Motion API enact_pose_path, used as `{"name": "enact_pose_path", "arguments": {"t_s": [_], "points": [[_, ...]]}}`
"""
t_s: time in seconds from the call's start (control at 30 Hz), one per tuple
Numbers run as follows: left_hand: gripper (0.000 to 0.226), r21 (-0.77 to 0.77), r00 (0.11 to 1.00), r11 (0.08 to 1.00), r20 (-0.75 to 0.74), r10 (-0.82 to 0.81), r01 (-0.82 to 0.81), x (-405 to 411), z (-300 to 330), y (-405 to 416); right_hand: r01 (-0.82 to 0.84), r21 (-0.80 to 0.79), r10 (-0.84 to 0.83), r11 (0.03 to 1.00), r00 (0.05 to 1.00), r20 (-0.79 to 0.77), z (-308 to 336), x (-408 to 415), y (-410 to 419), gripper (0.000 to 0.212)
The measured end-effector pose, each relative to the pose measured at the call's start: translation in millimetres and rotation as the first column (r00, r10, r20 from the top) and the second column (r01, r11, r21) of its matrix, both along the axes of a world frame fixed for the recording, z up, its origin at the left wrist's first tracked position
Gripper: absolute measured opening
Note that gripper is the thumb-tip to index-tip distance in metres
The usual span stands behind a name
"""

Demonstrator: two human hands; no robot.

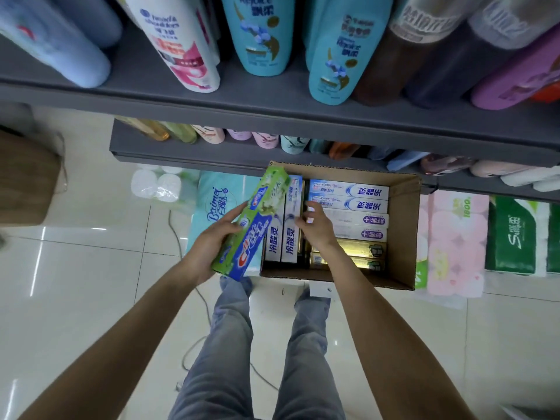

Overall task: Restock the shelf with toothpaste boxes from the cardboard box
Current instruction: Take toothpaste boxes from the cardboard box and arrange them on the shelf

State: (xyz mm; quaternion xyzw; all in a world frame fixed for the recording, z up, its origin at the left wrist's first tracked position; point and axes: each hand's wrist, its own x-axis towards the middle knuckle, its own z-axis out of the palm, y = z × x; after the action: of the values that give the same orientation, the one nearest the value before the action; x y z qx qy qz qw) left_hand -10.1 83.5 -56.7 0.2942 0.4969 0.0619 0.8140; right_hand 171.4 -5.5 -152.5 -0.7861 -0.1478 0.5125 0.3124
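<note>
An open cardboard box [403, 234] stands on the floor below the shelves, filled with several toothpaste boxes: white and blue ones [348, 190], purple-marked ones [357, 221] and gold ones [360, 250]. My left hand [212, 247] holds a green and blue toothpaste box [251, 225] just left of the carton, lifted above its edge. My right hand [316, 227] reaches into the carton with fingers spread, its fingertips touching an upright white box [292, 234].
A grey shelf [272, 98] above carries shampoo bottles [260, 34]; a lower shelf [181, 147] holds smaller bottles. Tissue packs [454, 237] and a teal pack [218, 201] flank the carton on the tiled floor. A cable [178, 234] runs across the floor. My legs stand below.
</note>
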Motion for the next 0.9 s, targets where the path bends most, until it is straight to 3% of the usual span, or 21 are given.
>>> {"name": "enact_pose_path", "arguments": {"t_s": [0.07,0.13,0.3,0.5,0.63,0.7,0.77,0.9], "points": [[0.028,0.008,0.994,0.996,-0.056,0.089,-0.089,-8.1,0.1,6.0,-0.065,-0.039,0.066,0.997,0.997,0.026,2.0,-10.1,8.4,0.057],[0.021,0.107,0.989,0.992,-0.122,0.081,-0.068,-13.4,1.0,8.8,-0.089,-0.072,0.093,0.993,0.995,0.047,-1.0,-17.3,13.1,0.066],[0.031,0.155,0.996,0.988,-0.08,0.038,-0.025,-19.4,1.4,12.2,-0.122,-0.141,0.133,0.982,0.988,0.076,-14.7,-10.4,10.6,0.079],[0.05,0.033,0.999,0.999,0.048,0.002,-0.003,-22.2,8.9,13.0,-0.082,-0.167,0.102,0.983,0.988,0.116,2.9,-6.7,7.2,0.064],[0.052,-0.047,0.998,0.999,0.058,0.009,-0.007,-25.1,25.9,18.0,0.093,-0.101,-0.097,0.991,0.994,-0.043,41.9,2.9,-12.6,0.046],[0.06,-0.002,0.999,0.999,0.012,-0.045,0.045,-24.1,36.6,20.6,0.175,-0.045,-0.179,0.984,0.978,-0.11,71.0,5.3,-22.1,0.039],[0.047,0.063,0.994,0.992,-0.036,-0.105,0.108,-21.3,52.1,21.4,0.282,0.027,-0.271,0.959,0.943,-0.192,99.6,4.0,-30.9,0.037],[0.051,0.249,0.971,0.939,-0.083,-0.225,0.239,-16.8,87.5,20.2,0.51,0.188,-0.4,0.839,0.814,-0.422,148.5,-7.5,-39.8,0.044]]}}
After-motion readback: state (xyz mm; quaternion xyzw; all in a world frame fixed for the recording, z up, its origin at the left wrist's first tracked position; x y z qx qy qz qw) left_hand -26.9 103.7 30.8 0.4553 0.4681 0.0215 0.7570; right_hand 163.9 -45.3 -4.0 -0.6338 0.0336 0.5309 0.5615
